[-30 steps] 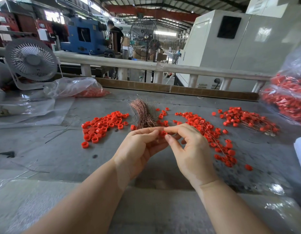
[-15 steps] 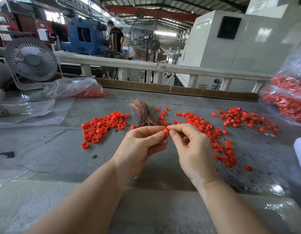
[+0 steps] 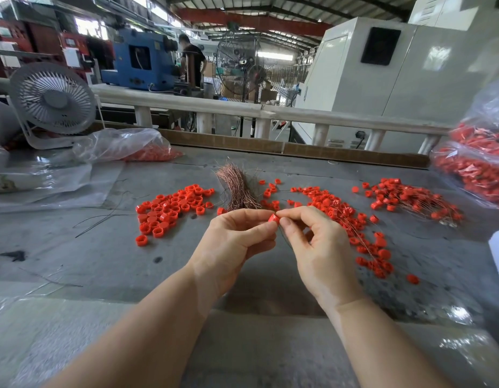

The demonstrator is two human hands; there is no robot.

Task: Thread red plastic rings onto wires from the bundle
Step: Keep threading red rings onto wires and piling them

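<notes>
Wide grey worktable (image 3: 74, 261) up front, kept flat and bare near the body, likely to give both forearms room to work. Bulging clear bag of red parts (image 3: 477, 169) parked out at 3 o'clock, slumped bag (image 3: 125, 147) at 10 o'clock beside a small white fan (image 3: 53, 99): stock in reserve, it seems, off the working patch. Closer in, 3 red spreads: loose rings (image 3: 170, 208) heaped at 11 o'clock, within easy reach of the left side; a long trail of rings on wires (image 3: 351, 219) running from 12 toward 3 o'clock; a further wired cluster (image 3: 405, 197) at 2 o'clock, probably the finished lot pushed aside. Copper-coloured wire bundle (image 3: 237, 186) dead at 12 o'clock, fanned toward the hands, handy for plucking 1 strand at a time. Now the action: left hand (image 3: 234, 242) pinching 1 red ring (image 3: 274, 219) between thumb and forefinger, raised off the table at centre, just in front of the bundle. Right hand (image 3: 318, 247) touching it from the 3 o'clock side, thumb and forefinger tips pressed together as if steering a wire end into the ring; a thin dark strand showing just below the fingertips, too fine to follow. Threading in progress, at a guess.
</notes>
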